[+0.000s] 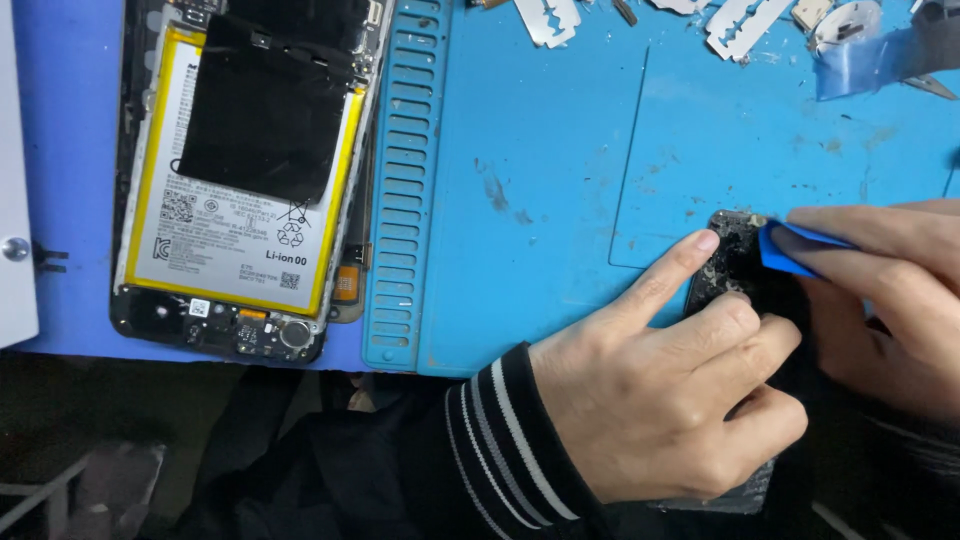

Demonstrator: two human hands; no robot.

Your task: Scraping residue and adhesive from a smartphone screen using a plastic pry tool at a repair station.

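Lying on one blue work mat: one opened phone with its battery exposed at left, one dark debris-flecked panel at lower right, several razor blades along the top. Left hand presses the panel, forefinger extended, other fingers curled. Right hand pinches one blue pick against the panel's top edge.
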